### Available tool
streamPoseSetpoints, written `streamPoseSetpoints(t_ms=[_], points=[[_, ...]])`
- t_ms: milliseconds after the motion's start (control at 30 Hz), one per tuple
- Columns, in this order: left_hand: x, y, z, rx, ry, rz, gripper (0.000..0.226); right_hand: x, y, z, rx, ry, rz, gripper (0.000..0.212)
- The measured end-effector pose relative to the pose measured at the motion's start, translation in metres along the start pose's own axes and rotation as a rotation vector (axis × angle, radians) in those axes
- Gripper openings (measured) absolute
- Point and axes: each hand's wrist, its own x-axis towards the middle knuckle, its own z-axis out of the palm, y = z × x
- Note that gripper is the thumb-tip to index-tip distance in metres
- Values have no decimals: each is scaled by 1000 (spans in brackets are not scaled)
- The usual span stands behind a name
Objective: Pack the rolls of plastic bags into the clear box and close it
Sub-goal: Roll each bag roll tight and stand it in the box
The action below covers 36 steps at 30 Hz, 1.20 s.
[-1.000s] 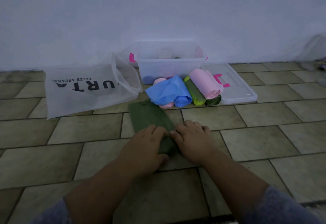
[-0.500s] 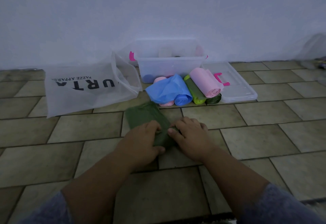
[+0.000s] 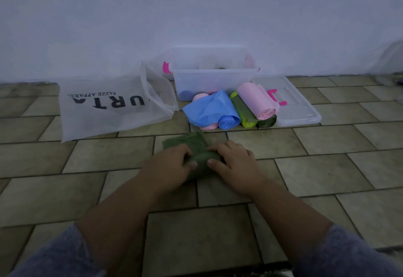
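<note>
A dark green roll of plastic bags (image 3: 197,159) lies on the floor tiles, its loose end spread flat toward the box. My left hand (image 3: 169,167) and my right hand (image 3: 234,163) grip the rolled part from either side, thumbs on its near face. Behind it lie a blue roll (image 3: 212,111), a lime green roll (image 3: 243,113), a pink roll (image 3: 255,100), a dark green roll (image 3: 267,122) and another pink roll (image 3: 199,98). The clear box (image 3: 212,76) stands open by the wall. Its lid (image 3: 294,104) with a pink handle lies to the right.
A large translucent bag with black lettering (image 3: 113,106) lies on the floor to the left of the box. The white wall (image 3: 196,15) stands right behind the box. Bare tiles (image 3: 327,150) stretch to the right.
Both hands have rolled the green bag forward, away from me. The flat loose end has grown shorter and the rolled part thicker.
</note>
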Motion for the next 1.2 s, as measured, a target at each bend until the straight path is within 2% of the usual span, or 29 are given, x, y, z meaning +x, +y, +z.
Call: streamPoseSetpoints(t_ms=[67, 167, 200, 333, 367, 467, 567, 633, 733, 800, 867, 900, 967, 1033, 1100, 1133, 1200], points=[[4, -3, -2, 29, 28, 49, 28, -2, 1, 1, -3, -17, -8, 39], [-2, -4, 1, 92, 46, 176, 57, 1, 1, 0, -50, -32, 17, 38], [-3, -4, 3, 83, 45, 186, 60, 2, 0, -2, -66, -26, 9, 40], [6, -7, 1, -52, -11, 9, 52, -1, -2, -6, -60, 7, -56, 44], [9, -7, -2, -20, -32, -1, 47, -1, -2, -5, -69, 5, -51, 42], [11, -7, -3, 172, 50, 142, 47, 2, -1, -5, -123, -10, -17, 38], [10, -6, -2, 180, 83, 191, 45, 11, -3, -7, -219, 15, -21, 41], [15, -7, -6, 126, 116, 131, 31, 15, -5, -8, -246, 39, -78, 45], [30, -8, -14, 176, 32, 30, 20, 16, -9, -8, -271, 60, -197, 50], [35, -11, -16, 241, 42, -33, 28, 19, -12, -7, -329, 49, -210, 50], [37, -15, -17, 238, 157, -169, 45, 26, -15, -8, -387, 44, -187, 47], [37, -16, -18, 171, 174, -257, 54, 30, -16, -9, -409, 37, -170, 44], [36, -13, -17, -80, 98, -419, 63, 40, -20, -13, -411, -23, -103, 39], [38, -3, -13, -450, 8, -525, 67, 47, -25, -18, -343, -143, 26, 39], [38, 9, -9, -785, 35, -611, 69, 49, -30, -20, -234, -242, 124, 38], [40, 13, -6, -858, 70, -635, 68, 47, -32, -20, -176, -276, 143, 35], [43, 18, 1, -806, 132, -653, 66, 39, -36, -19, -57, -333, 152, 28]])
